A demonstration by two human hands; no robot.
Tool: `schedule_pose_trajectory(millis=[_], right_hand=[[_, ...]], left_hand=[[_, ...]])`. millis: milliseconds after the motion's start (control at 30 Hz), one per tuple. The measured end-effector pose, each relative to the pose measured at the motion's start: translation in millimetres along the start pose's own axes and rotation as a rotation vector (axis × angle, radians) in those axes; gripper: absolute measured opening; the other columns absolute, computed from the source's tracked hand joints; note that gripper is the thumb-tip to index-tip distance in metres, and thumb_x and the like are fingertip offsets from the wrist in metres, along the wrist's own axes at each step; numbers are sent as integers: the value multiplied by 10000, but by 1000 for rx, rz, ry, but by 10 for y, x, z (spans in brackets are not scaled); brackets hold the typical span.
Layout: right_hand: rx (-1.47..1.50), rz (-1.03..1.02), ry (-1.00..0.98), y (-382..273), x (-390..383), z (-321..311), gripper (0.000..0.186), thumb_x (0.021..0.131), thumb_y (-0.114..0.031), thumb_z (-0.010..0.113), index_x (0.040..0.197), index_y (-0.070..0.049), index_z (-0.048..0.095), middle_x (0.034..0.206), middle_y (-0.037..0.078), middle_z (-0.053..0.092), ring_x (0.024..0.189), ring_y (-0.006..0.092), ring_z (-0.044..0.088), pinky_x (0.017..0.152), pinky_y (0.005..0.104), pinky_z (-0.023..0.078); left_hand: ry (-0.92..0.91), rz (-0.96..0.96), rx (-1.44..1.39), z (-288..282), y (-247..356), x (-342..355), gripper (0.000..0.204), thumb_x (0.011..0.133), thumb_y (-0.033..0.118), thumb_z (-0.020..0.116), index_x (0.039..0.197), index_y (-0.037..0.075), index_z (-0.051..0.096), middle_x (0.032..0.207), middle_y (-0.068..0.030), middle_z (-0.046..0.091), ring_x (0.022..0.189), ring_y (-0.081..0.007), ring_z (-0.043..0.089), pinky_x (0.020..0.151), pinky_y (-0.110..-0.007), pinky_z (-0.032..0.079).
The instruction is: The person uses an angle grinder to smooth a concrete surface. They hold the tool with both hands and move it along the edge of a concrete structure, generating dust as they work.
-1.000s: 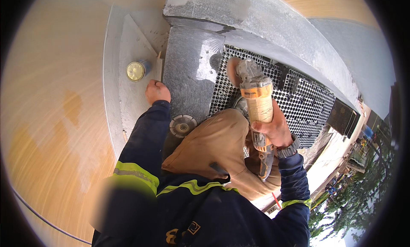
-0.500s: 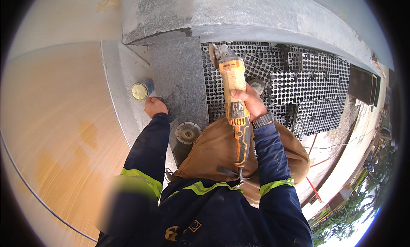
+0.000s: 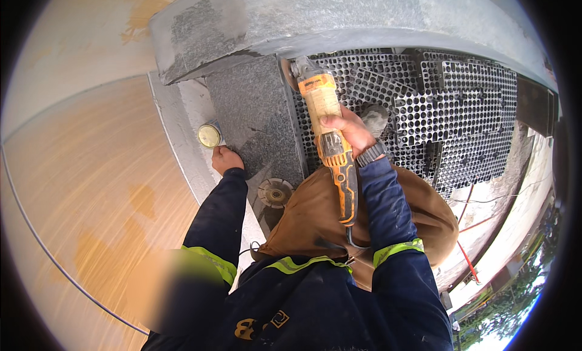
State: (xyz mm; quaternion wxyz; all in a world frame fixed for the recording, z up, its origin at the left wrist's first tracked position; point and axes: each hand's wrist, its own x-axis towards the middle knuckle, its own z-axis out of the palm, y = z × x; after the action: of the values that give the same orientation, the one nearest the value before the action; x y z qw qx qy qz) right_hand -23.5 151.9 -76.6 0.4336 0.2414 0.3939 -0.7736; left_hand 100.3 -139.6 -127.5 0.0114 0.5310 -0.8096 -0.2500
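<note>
Grinder [image 3: 330,141] is in the right hand [image 3: 351,131], fingers wrapped round the mid body, thumb over the top. It sits over the right edge of the grey slab [image 3: 254,108], head away from the wearer, tail toward the lap. Can't tell whether the wheel [image 3: 288,75] touches the stone.

Looks: long, slim body. Grey, dusty metal head; yellow-orange collar; pale tan wrap, scuffed and grubby, round the barrel; dark patch and vent slots below it; black-and-orange rear handle, slightly bent. Wheel is reddish-brown, seen nearly edge-on, left of the head. Black cord [image 3: 350,236] leaves the tail.

Left hand [image 3: 228,160] is low at the slab's left edge, fingers curled, just below the can [image 3: 210,136]. Can't tell if they grip anything. Can has a pale yellowish round top.

Spare disc [image 3: 275,193]: round, grey, slotted rim, lying near the slab's lower end, beside the brown trousers [image 3: 303,220]. Black perforated panels [image 3: 451,117] lie right of the slab, some overlapping.
</note>
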Motion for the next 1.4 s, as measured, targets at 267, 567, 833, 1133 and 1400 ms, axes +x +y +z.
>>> schedule_pose_trajectory(millis=[267,567,833,1133,1400], right_hand=[[13,-16,-22,-71,37,61,589,840,-146,728,1343,28,476,1028,126,626,778,226,668,668,360,597],[10,15,-36,-92,84,18,581,855,-123,710,1362,20,465,1063,137,625,840,225,667,704,362,590],[38,56,-69,-103,107,2,583,862,-124,704,1371,16,456,1046,128,625,816,221,667,689,359,591],[53,39,-59,-85,117,14,553,870,-118,695,1359,6,469,1045,123,622,820,223,666,680,369,598],[-6,57,-53,-149,88,29,553,864,-140,712,1343,8,478,1032,128,627,802,220,669,675,359,594]], left_hand=[[112,70,-59,65,-78,5,298,829,161,470,891,-54,668,830,-289,675,815,-467,650,757,-498,481],[110,70,-50,75,-86,13,302,817,154,467,899,-43,680,817,-275,679,789,-443,659,748,-493,487],[122,63,-47,74,-83,12,288,803,136,464,862,-42,684,795,-264,681,766,-432,662,733,-489,490],[117,74,-36,75,-109,17,293,815,140,475,879,-44,694,817,-260,694,782,-419,676,739,-478,503],[107,69,-55,87,-131,24,293,815,136,477,899,-43,695,829,-254,700,799,-420,678,750,-468,507]])
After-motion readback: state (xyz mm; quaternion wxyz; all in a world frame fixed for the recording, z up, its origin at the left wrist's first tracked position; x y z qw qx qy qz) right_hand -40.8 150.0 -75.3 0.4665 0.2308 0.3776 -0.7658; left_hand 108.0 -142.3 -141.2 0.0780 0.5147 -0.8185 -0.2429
